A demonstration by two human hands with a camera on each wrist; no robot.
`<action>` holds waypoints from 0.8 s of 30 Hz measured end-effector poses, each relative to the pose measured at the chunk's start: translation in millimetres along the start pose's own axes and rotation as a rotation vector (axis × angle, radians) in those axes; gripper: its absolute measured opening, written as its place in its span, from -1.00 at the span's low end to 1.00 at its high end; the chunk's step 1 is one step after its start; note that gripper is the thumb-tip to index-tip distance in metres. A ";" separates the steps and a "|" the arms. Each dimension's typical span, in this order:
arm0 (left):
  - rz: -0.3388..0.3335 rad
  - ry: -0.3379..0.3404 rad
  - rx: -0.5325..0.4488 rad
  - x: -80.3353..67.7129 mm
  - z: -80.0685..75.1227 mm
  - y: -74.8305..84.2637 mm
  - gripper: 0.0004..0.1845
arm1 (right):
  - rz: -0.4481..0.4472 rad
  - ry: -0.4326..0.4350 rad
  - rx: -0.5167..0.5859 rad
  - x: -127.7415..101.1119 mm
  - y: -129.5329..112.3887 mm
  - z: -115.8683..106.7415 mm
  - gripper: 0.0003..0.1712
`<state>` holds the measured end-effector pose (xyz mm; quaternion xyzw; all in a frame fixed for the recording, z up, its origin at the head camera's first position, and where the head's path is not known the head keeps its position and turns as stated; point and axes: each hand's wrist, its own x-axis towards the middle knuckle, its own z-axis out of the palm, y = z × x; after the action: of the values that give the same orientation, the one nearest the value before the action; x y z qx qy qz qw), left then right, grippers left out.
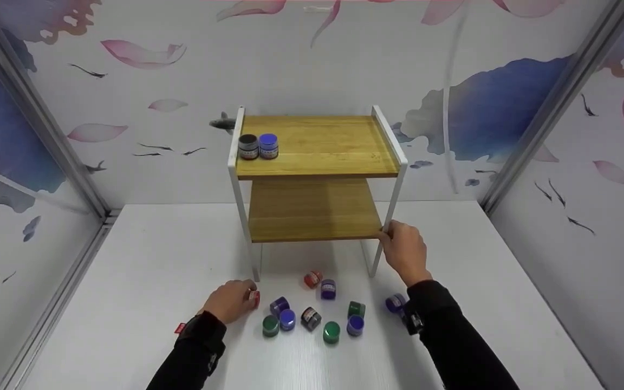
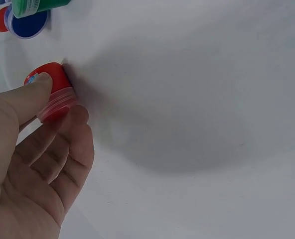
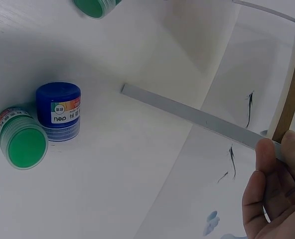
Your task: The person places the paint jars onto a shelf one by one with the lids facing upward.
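Observation:
My left hand (image 1: 228, 301) pinches a small red paint jar (image 2: 63, 89) between thumb and fingers, close over the white table by the rack's left front leg. In the left wrist view the jar lies tilted, its red lid uppermost. My right hand (image 1: 405, 252) grips the white right front leg (image 3: 187, 112) of a two-tier rack, at the corner of its lower wooden shelf (image 1: 312, 211). On the upper shelf (image 1: 323, 143), a black-lidded jar (image 1: 248, 147) and a blue jar (image 1: 268, 146) stand side by side at the left front.
Several loose paint jars lie before the rack, among them an orange-red one (image 1: 313, 279), a grey one (image 1: 311, 318) and a green one (image 1: 331, 332). A purple-blue jar (image 1: 395, 303) sits beside my right wrist. Patterned panels (image 1: 317, 70) enclose the table at back and sides.

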<state>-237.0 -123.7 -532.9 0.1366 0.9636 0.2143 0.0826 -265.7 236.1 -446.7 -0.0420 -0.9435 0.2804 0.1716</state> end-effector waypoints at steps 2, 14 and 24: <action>-0.010 -0.001 -0.003 -0.4 -0.2 0.5 -0.73 | 0.004 -0.008 0.004 -0.3 0.6 0.3 -0.79; -0.005 0.059 -0.045 0.7 -3.4 -1.3 -0.77 | 0.012 -0.022 0.036 -1.2 0.5 -0.8 -0.79; -0.043 -0.001 -0.053 3.4 -8.0 2.2 -0.73 | 0.003 -0.013 0.022 -0.7 0.4 -1.3 -0.80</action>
<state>-241.5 -123.9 -525.1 0.1139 0.9603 0.2378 0.0915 -264.5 236.9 -446.1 -0.0395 -0.9414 0.2912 0.1654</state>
